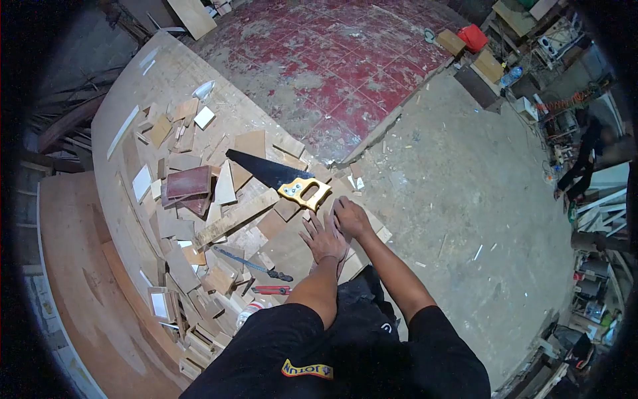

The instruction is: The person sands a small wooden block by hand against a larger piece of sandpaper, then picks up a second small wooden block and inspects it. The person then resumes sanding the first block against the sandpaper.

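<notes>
My left hand [324,243] lies with fingers spread on wood at the near edge of the scrap-covered worktop. Close beside it, my right hand [351,218] has its fingers curled; whatever they hold, if anything, is hidden. A narrow piece between the hands is too covered to name. Just beyond my fingers is a handsaw [269,171] with a dark blade and a yellow handle, its blade pointing away to the left. A long pale wood strip [237,218] lies to the left of my left hand. Nearer my body are a bluish rod [242,260] and a red cutter [272,290].
Wood offcuts, including a reddish-brown block [189,185], crowd the worktop [193,70]. A curved wooden panel [86,266] stands at left. Red tiles [332,66] and concrete floor [458,193] lie beyond. Another person [583,163] is at the far right, among clutter.
</notes>
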`<state>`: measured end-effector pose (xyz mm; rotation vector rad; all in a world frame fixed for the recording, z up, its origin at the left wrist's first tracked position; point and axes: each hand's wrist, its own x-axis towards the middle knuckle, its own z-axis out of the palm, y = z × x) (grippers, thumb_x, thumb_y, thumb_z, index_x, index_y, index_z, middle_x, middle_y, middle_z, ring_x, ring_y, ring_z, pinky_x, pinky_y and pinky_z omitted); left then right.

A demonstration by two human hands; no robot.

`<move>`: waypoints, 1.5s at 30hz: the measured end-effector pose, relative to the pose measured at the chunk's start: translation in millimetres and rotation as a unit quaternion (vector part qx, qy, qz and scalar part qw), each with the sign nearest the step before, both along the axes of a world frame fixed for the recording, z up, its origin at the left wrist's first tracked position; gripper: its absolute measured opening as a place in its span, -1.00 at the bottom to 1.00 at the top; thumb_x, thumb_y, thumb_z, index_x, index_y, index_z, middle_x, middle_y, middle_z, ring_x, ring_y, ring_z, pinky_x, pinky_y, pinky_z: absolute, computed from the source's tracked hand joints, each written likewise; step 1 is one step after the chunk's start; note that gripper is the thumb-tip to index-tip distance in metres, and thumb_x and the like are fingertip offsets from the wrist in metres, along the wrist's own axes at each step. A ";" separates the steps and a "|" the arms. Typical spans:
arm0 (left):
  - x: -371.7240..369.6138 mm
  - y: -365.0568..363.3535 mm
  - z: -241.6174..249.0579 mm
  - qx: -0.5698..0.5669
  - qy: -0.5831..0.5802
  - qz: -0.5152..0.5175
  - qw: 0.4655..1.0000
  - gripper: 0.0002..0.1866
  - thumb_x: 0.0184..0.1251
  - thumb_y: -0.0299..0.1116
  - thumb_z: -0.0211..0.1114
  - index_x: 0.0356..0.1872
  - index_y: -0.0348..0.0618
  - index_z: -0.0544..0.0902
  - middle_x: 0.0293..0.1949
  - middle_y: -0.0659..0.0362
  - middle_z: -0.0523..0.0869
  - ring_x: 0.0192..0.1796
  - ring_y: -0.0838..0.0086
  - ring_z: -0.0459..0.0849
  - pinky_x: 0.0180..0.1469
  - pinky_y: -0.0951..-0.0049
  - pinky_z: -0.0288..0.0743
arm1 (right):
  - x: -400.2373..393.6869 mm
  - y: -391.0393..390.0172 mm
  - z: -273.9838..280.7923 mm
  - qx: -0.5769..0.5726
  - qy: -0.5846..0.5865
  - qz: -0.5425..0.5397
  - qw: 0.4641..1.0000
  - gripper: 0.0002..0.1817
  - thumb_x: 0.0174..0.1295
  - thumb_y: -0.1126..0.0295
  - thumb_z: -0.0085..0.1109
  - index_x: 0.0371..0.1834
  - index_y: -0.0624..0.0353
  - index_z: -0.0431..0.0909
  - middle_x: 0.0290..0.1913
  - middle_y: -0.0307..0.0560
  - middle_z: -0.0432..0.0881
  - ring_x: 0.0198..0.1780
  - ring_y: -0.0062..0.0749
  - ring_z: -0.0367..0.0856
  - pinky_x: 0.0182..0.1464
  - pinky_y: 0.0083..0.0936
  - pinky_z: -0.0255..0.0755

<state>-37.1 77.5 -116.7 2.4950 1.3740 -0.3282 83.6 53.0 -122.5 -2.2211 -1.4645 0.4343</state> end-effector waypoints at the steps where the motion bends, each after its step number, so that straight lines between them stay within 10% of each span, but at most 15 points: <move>1: 0.9 -0.3 7.8 -0.021 0.013 -0.003 1.000 -0.27 0.40 -0.03 -0.01 0.56 0.13 0.03 0.58 -0.12 -0.20 0.58 -0.17 -0.21 0.49 -0.31 -0.31 | 0.1 0.6 -1.3 0.003 0.001 -0.002 1.000 -0.68 0.08 0.34 0.21 -0.11 0.24 0.50 -0.09 0.17 0.53 -0.20 0.12 0.63 -0.10 -0.07 0.51; 7: -2.7 -1.4 -7.8 -0.012 0.005 -0.012 1.000 -0.27 0.39 -0.03 0.00 0.55 0.10 0.04 0.57 -0.13 -0.19 0.58 -0.18 -0.22 0.48 -0.32 -0.30 | -5.1 -27.1 -4.2 0.128 -0.104 0.026 0.986 -0.82 0.07 0.33 0.22 -0.33 0.17 0.56 -0.27 0.08 0.55 -0.26 -0.03 0.65 -0.23 -0.19 0.52; 13: -3.1 -0.1 1.1 -0.025 -0.012 -0.005 1.000 -0.25 0.38 -0.03 0.02 0.55 0.07 0.03 0.57 -0.15 -0.19 0.57 -0.20 -0.23 0.47 -0.34 -0.33 | -14.2 -51.0 12.5 -0.071 -0.026 0.029 0.997 -0.77 0.05 0.27 0.27 -0.37 0.20 0.55 -0.32 0.10 0.55 -0.19 -0.04 0.63 -0.20 -0.19 0.51; 19: -5.0 0.3 2.8 -0.033 -0.009 -0.016 0.999 -0.25 0.41 -0.02 -0.01 0.56 0.05 0.01 0.57 -0.17 -0.21 0.57 -0.23 -0.25 0.47 -0.34 -0.36 | 7.8 -4.4 4.7 0.090 -0.056 0.024 0.994 -0.77 0.07 0.34 0.20 -0.26 0.24 0.53 -0.24 0.12 0.55 -0.18 0.00 0.63 -0.16 -0.14 0.51; 30: -3.1 0.9 8.9 -0.057 0.003 -0.008 0.998 -0.32 0.46 -0.06 -0.05 0.54 0.03 0.07 0.57 -0.13 -0.21 0.58 -0.18 -0.25 0.49 -0.30 -0.38 | -8.1 -35.7 18.9 -0.124 -0.035 0.059 0.990 -0.81 0.05 0.35 0.18 -0.34 0.24 0.58 -0.18 0.16 0.57 -0.14 0.02 0.64 -0.17 -0.15 0.53; 45: -5.4 0.8 2.0 -0.052 -0.021 -0.006 0.998 -0.30 0.43 -0.10 -0.01 0.55 0.05 0.05 0.57 -0.14 -0.24 0.57 -0.20 -0.23 0.48 -0.32 -0.36 | -12.2 -25.8 -0.2 0.049 -0.086 0.025 0.995 -0.75 0.04 0.38 0.19 -0.23 0.26 0.53 -0.24 0.14 0.55 -0.19 0.07 0.59 -0.13 -0.11 0.47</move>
